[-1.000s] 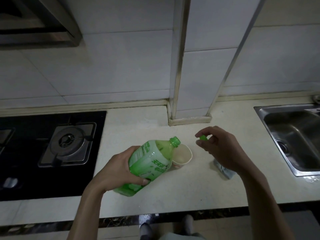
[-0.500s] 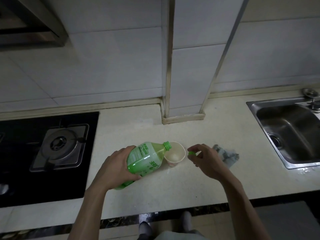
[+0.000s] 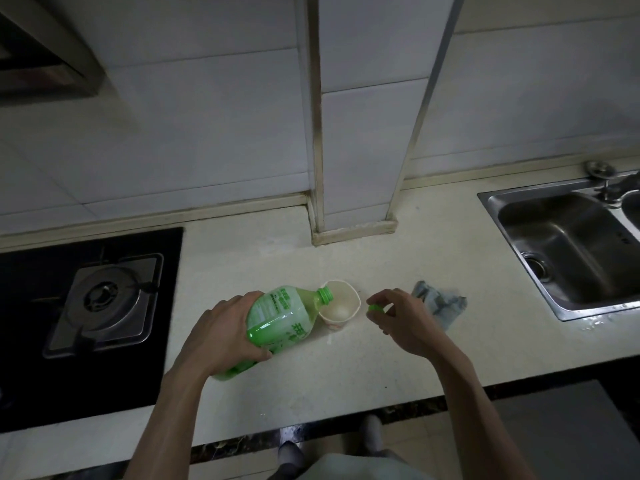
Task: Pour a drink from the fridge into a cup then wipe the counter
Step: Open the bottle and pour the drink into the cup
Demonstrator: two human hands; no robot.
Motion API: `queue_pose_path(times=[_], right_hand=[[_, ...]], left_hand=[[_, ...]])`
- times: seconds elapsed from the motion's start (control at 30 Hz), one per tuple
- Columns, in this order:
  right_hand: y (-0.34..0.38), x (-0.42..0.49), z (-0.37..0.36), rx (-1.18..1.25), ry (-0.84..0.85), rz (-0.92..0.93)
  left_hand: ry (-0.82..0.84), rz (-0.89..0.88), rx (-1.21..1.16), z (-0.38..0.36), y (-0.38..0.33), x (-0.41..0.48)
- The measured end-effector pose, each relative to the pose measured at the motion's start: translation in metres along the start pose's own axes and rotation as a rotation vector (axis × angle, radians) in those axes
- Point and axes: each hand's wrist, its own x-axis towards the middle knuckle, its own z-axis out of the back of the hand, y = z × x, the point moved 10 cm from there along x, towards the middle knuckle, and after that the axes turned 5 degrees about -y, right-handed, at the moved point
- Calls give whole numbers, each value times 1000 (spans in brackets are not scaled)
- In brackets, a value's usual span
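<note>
1. Gripping the green drink bottle [image 3: 280, 313] round its wide lower body, the left grip [image 3: 221, 330] lays its fingers over the top of the bottle and curls its thumb under the near side, clamped firmly on the plastic.
2. The bottle lies tilted almost flat, its base under the heel of the left grip and low over the pale counter [image 3: 346, 372], and its label faces up.
3. The uncapped neck [image 3: 325, 294] points away from the left grip, toward the right grip [image 3: 405, 320], and sits at the near rim of the paper cup [image 3: 354, 296]. Whether neck and rim touch cannot be told.
4. The cup stands upright on the counter between the two grips, directly past the bottle's mouth, with pale white liquid showing in its bottom.
5. The right grip pinches the small green cap [image 3: 375, 308] between thumb and fingertips, its other fingers loosely curled. The cap sits at the tip of this grip, just beside the cup's outer wall on the side away from the bottle.
6. A crumpled blue-grey cloth [image 3: 441, 303] lies on the counter just behind the right grip, on the side away from the cup.
7. Well to the outside of the right grip is a steel sink [image 3: 502, 202] with a tap [image 3: 609, 188]. Outside the left grip is a black hob [image 3: 31, 341] with a gas burner [image 3: 104, 299]. Beyond both grips a tiled pillar [image 3: 360, 150] meets the counter.
</note>
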Motion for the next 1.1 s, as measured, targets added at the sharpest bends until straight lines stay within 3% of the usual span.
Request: queue_pose_path(times=[1.1], right_hand=[[-14,-1,-4,12,10,0]], left_hand=[[116,52,200,1,-18,9]])
